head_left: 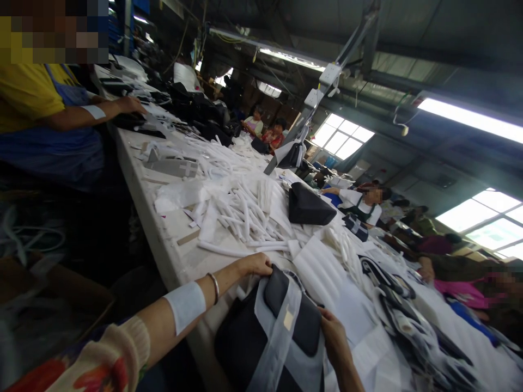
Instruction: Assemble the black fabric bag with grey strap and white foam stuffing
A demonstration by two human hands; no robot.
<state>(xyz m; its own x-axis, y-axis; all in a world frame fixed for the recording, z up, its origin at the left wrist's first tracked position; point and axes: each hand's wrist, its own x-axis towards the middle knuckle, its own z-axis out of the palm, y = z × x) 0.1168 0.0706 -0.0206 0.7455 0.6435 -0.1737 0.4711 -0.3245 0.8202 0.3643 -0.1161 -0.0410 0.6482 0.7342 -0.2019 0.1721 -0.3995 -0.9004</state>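
Note:
A black bag (237, 332) lies tilted at the table's near edge, its front partly covered by translucent white wrapping strips (281, 332). A dark rounded flap (296, 313) shows on its upper side. My left hand (259, 264) is closed on the bag's upper left corner, fingers pinching the dark material. At the right edge of the flap, my right hand (333, 326) grips the bag, its fingertips partly hidden. White foam tubes (245, 215) are heaped just beyond my left hand. Sheets of white foam padding (316, 267) lie beyond the bag.
The long white table (143, 204) runs away to the upper left. On it stand a black folded bag (310, 204) and a pile of dark bags (200, 111). At left, a co-worker in yellow reaches over the table with one hand (131, 104). Other people work along the far side.

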